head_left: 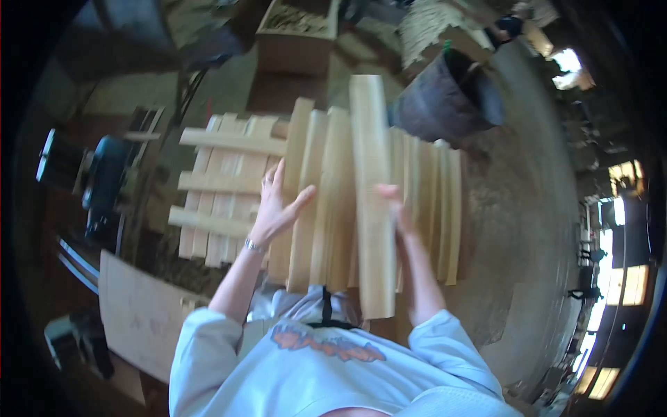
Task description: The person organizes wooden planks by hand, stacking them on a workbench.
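Note:
In my right hand (394, 201) is a long pale wooden board (372, 264), raised above the others and slightly blurred. My thumb lies across its face, and the other fingers are mostly hidden behind it. My left hand (279, 208), with a band at the wrist, lies over the left side of a row of boards (336, 229). Its fingers and thumb are spread, touching the leftmost boards. More boards (425, 215) stretch side by side to the right of the raised one.
At the left is a stack of short boards with crosspieces (229, 182). A large dark bucket (445, 97) stands beyond the row. A box of wood scraps (295, 52) is at the back. Machinery (104, 181) and a flat panel (146, 306) occupy the left. People are far right.

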`<action>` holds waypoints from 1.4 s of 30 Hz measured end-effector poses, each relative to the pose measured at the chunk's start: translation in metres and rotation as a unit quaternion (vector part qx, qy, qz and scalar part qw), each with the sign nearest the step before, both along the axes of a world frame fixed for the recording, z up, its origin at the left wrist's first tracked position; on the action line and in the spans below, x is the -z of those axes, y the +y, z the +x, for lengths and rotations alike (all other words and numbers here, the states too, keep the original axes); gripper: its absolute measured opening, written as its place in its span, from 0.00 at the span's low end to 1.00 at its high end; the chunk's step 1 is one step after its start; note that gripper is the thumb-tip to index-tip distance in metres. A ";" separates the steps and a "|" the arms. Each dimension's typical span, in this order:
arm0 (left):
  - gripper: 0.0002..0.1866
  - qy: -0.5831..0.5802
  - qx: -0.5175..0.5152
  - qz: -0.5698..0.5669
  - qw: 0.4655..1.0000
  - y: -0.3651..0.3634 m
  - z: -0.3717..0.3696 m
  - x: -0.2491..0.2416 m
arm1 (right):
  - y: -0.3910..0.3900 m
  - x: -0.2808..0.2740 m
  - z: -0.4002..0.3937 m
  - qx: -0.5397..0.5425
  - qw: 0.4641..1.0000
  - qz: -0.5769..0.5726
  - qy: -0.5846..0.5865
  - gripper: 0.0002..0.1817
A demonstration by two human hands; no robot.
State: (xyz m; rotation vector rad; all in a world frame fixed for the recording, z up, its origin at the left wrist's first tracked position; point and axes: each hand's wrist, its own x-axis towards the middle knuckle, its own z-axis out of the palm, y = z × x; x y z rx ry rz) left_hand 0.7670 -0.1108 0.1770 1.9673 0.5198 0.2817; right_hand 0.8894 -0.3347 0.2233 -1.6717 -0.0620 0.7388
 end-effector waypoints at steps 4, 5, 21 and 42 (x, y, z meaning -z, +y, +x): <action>0.51 -0.058 0.081 -0.364 0.926 -0.008 0.000 -0.046 | 0.098 -0.019 -0.052 -0.008 0.990 0.141 0.024 0.36; 0.44 -0.098 0.059 -0.449 0.886 0.004 -0.006 -0.053 | 0.121 -0.003 -0.056 -0.042 0.980 0.192 0.022 0.38; 0.26 0.048 -0.011 -0.143 0.988 0.070 -0.002 0.065 | 0.088 0.085 -0.083 -0.210 0.747 -0.325 -0.540 0.46; 0.25 -0.035 -0.417 0.015 0.908 -0.157 -0.225 0.026 | 0.115 -0.251 -0.103 -0.209 0.496 0.785 -0.306 0.37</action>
